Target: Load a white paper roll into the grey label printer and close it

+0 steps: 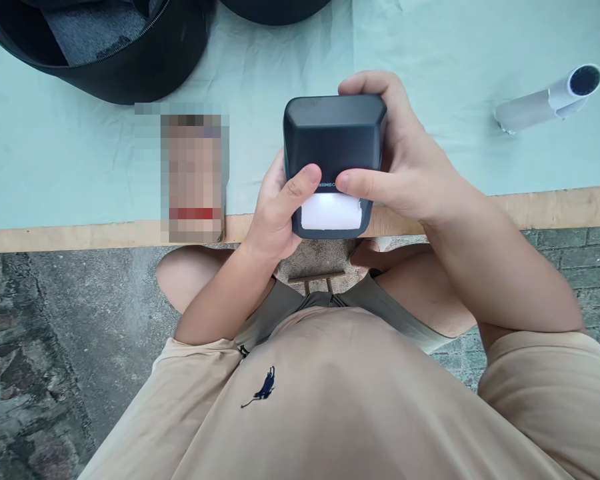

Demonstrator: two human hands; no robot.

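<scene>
Head view: right hand (405,163) part-covers lettering (327,185) on black device (334,143).

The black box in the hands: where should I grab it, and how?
I'd grip the black box by its left and right sides, one hand coming from each, as the left hand and right hand do here. It's chunky, with opposite sides that hands can wrap around. Better keep off the white patch at the end nearest the person.
</scene>
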